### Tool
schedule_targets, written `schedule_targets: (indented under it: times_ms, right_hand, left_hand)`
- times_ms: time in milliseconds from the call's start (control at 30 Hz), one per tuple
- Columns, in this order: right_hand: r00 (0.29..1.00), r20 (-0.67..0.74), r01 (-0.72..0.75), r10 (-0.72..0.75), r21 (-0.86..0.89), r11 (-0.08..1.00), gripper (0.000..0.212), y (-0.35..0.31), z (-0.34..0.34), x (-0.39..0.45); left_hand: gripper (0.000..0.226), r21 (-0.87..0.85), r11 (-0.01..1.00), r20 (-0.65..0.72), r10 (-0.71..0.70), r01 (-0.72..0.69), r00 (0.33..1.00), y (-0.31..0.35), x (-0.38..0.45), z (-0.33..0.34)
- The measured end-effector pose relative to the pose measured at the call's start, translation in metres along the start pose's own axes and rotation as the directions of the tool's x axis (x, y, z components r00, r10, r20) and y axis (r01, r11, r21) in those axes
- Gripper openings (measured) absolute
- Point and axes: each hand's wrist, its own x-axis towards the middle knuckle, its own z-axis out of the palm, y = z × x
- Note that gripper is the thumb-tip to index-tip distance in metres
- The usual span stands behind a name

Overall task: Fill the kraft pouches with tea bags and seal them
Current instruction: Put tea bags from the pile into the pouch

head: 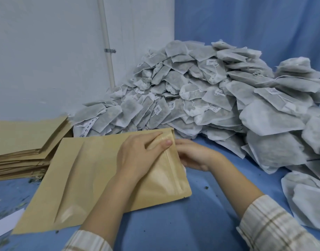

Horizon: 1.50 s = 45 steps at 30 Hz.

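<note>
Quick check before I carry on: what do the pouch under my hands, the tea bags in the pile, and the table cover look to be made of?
Pouch: matte tan kraft paper, creased; a glossy patch suggests a film lining or window.
Tea bags: thin, greyish-white, fibrous non-woven or filter paper, dark contents showing through; strings and paper tags.
Table cover: blue fabric, soft matte wrinkles.
</note>
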Motion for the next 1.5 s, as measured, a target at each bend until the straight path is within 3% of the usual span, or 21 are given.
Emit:
schedule_targets:
  times_ms: [67,133,233,300,400,467,500,567,600,633,800,900,967,1067,1167,1233,1367,1500]
  right_hand:
    - [0.99,0.129,0.025,-0.054,0.213,0.977,0.045,0.001,-0.013,-0.007]
    - [0.988,0.123,0.063,-0.092,0.218,0.974,0.048,0.002,-0.021,-0.008]
    - [0.976,-0.17,0.103,-0.138,-0.198,0.975,0.019,0.001,-0.005,-0.001]
    - [0.959,-0.211,0.08,-0.191,-0.444,0.892,0.015,-0.001,0.01,0.004]
    - [0.997,-0.006,0.067,-0.077,-0.442,0.894,0.02,-0.001,0.017,0.006]
    - [0.98,-0.136,0.082,-0.145,-0.386,0.919,0.019,-0.001,0.006,0.005]
    - [0.937,-0.281,0.116,-0.208,-0.313,0.943,0.019,0.001,-0.001,0.006]
    - [0.723,-0.619,0.127,-0.308,-0.319,0.939,0.028,0.008,-0.024,0.008]
    - [0.601,-0.714,0.074,-0.36,-0.399,0.914,0.031,0.012,-0.037,0.008]
    - [0.541,-0.749,0.035,-0.383,-0.435,0.9,0.033,0.015,-0.049,0.008]
    - [0.673,-0.721,0.082,-0.163,-0.147,0.986,0.052,0.021,-0.079,0.025]
    - [0.551,-0.792,0.124,-0.261,-0.232,0.965,0.041,0.016,-0.084,0.029]
    - [0.519,-0.785,0.183,-0.337,-0.284,0.941,0.042,0.012,-0.073,0.021]
    - [0.571,-0.744,0.274,-0.346,-0.225,0.935,0.054,0.011,-0.049,0.01]
    - [0.64,-0.682,0.376,-0.354,-0.124,0.918,0.021,0.006,-0.042,0.004]
    - [0.733,-0.587,0.45,-0.345,0.037,0.892,0.023,0.002,-0.045,-0.001]
    - [0.833,-0.505,0.374,-0.225,0.215,0.902,0.029,0.008,-0.048,-0.008]
    - [0.756,-0.637,0.329,-0.15,0.171,0.929,0.023,0.015,-0.057,-0.011]
  left_hand:
    - [0.039,-0.014,0.999,-0.015,-0.033,0.033,0.999,0.0,0.0,0.0]
    - [0.037,-0.03,0.998,-0.033,-0.054,0.053,0.998,0.001,-0.001,0.001]
    - [0.039,-0.028,0.998,-0.081,-0.051,0.049,0.995,0.004,-0.003,0.005]
    - [0.041,-0.041,0.998,-0.104,-0.056,0.052,0.993,0.005,-0.003,0.005]
    - [0.045,-0.015,0.997,-0.108,-0.078,0.076,0.991,0.003,-0.003,0.005]
    - [0.047,0.019,0.995,-0.114,-0.096,0.099,0.989,0.0,-0.002,0.004]
    - [0.046,0.025,0.994,-0.115,-0.105,0.108,0.988,-0.001,-0.001,0.004]
    - [0.043,0.025,0.992,-0.103,-0.123,0.126,0.987,-0.002,-0.001,0.005]
    - [0.042,0.026,0.991,-0.092,-0.132,0.135,0.987,-0.003,-0.001,0.005]
    - [0.042,0.031,0.989,-0.083,-0.138,0.141,0.987,-0.004,-0.001,0.005]
    - [0.053,0.037,0.984,-0.095,-0.171,0.175,0.981,-0.008,0.002,0.002]
    - [0.054,0.035,0.983,-0.099,-0.177,0.181,0.979,-0.009,0.003,0.002]
    - [0.052,0.042,0.982,-0.102,-0.178,0.183,0.979,-0.01,0.004,0.002]
    - [0.052,0.035,0.982,-0.101,-0.182,0.187,0.978,-0.01,0.004,0.003]
    - [0.054,0.025,0.983,-0.101,-0.181,0.184,0.978,-0.01,0.004,0.003]
    - [0.054,0.018,0.983,-0.103,-0.177,0.18,0.979,-0.011,0.004,0.002]
    - [0.055,-0.003,0.983,-0.117,-0.183,0.184,0.976,-0.01,0.005,0.001]
    - [0.062,-0.019,0.984,-0.121,-0.178,0.177,0.977,-0.008,0.005,-0.002]
